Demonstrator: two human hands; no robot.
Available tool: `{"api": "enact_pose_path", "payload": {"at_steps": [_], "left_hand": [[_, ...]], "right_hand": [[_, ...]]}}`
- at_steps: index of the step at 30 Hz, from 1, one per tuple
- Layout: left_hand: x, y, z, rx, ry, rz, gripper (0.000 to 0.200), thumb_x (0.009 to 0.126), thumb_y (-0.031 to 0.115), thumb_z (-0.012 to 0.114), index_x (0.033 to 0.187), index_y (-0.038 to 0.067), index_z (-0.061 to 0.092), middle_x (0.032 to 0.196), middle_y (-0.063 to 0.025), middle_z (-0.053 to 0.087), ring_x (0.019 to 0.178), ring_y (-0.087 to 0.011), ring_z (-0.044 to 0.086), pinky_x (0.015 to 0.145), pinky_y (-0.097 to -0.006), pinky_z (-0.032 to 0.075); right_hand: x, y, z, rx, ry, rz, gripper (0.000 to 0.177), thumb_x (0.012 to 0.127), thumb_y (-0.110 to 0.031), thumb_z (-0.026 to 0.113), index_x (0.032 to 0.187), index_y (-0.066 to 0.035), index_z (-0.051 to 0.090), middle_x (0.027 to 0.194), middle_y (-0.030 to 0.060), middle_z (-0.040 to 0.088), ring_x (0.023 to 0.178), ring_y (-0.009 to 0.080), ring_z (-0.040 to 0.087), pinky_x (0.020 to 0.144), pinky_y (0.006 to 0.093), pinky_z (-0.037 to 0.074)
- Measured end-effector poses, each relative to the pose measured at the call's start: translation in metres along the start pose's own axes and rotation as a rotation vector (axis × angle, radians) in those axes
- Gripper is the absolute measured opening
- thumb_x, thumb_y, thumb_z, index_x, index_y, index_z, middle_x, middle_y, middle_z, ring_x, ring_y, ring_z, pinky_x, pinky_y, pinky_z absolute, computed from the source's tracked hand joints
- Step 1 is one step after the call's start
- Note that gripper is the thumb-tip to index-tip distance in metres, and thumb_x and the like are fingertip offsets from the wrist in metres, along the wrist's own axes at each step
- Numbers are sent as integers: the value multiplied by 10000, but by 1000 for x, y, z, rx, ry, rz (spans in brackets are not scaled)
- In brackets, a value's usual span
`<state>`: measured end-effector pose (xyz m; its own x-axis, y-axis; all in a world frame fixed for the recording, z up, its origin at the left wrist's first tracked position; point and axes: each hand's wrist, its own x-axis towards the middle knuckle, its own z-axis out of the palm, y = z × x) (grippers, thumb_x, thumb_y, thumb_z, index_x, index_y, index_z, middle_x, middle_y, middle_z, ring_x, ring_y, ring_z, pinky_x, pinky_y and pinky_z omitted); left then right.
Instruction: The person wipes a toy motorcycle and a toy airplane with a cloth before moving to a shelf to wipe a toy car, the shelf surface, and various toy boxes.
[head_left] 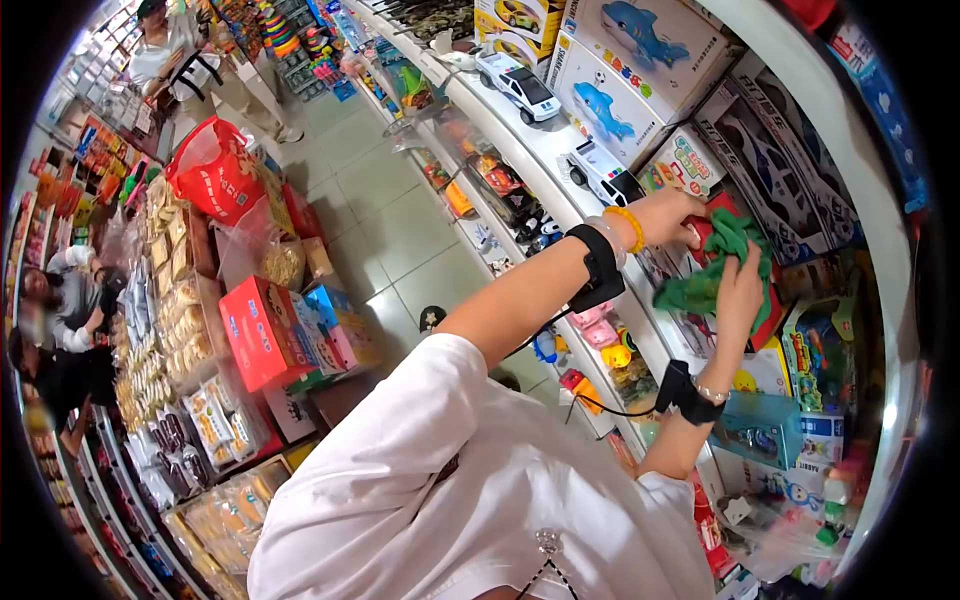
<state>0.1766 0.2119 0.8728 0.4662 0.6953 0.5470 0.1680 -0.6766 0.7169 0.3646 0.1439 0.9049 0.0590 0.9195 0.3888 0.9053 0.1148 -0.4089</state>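
Observation:
A crumpled green cloth (690, 287) is bunched against a red box (768, 318) at the toy shelf. My right hand (740, 285) presses and grips the cloth, with its fingers partly sunk in the folds. Beside it, my left hand (668, 218), with a yellow beaded bracelet at the wrist, curls its fingers around the red box's edge. The cloth hides much of the box, so its print cannot be read. White toy police cars (517, 85) and a second toy car (603, 172) stand on the shelf near my left hand.
Dolphin toy boxes (605, 110) and boxed cars (775, 160) line the shelf's back. A blue box (755, 428) sits below my right hand. Across the tiled aisle (400, 235) are packaged foods (185, 330), a red bag (215, 175) and other people (190, 60).

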Motion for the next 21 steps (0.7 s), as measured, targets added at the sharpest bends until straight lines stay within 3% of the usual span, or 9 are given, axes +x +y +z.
{"api": "enact_pose_path", "payload": {"at_steps": [1,8,12,14,15,16,18,20,21], "left_hand": [[-1,5,-3,22,-14,10,448,719,122,750,1144,37,640,985,-180,658,886,-323,643,805,-381,494],[-2,3,-1,26,9,6,478,700,108,768,1160,64,645,1049,-166,664,904,-305,650,823,-360,499],[-3,-8,7,104,112,150,487,696,117,765,1164,75,639,1051,-162,662,857,-323,651,788,-361,515],[-2,3,-1,102,40,68,467,711,129,752,1161,74,637,1063,-167,657,861,-336,648,798,-368,514],[-2,6,-3,89,-2,31,457,719,134,746,1159,74,636,1068,-169,655,863,-342,647,803,-371,513],[-1,4,-6,140,-101,-24,517,745,171,729,1227,61,579,1191,-186,604,866,-345,652,824,-378,509],[-11,-1,-9,24,-104,89,595,774,205,715,1305,49,498,1285,-197,540,930,-353,640,862,-388,495],[-26,-9,-16,98,40,228,631,802,180,702,1352,34,429,1316,-191,511,1005,-357,617,892,-393,479],[-35,-7,-27,81,79,150,603,811,166,689,1339,16,440,1304,-205,524,1108,-355,564,962,-384,436]], "right_hand": [[-9,7,-9,-24,1,17,369,942,-215,440,1292,-98,464,1014,254,627,890,454,590,728,512,442],[-41,1,-18,-278,147,59,355,913,-154,508,1237,-11,483,1166,232,595,983,401,594,810,460,476],[-26,-17,8,-486,282,-4,341,867,-181,579,1150,0,516,1083,176,636,962,335,619,774,412,496],[-17,-28,18,-515,307,-36,348,834,-209,619,1114,-19,539,1046,146,650,935,311,629,761,402,499],[-13,-33,22,-485,321,-44,348,827,-199,628,1116,-23,544,1037,145,652,931,315,629,757,408,497],[-11,-34,25,-460,337,-47,350,820,-188,637,1119,-27,550,1027,145,654,926,320,628,754,414,494],[-14,-31,26,-236,337,-22,366,803,-162,651,1127,-26,551,1011,156,655,916,359,616,741,439,484],[-19,-23,26,-2,420,38,356,843,-95,610,1181,-18,529,961,152,649,896,289,633,777,389,491],[-21,-21,26,205,496,14,345,860,-82,589,1191,-13,523,972,145,643,905,262,629,793,374,490]]}}
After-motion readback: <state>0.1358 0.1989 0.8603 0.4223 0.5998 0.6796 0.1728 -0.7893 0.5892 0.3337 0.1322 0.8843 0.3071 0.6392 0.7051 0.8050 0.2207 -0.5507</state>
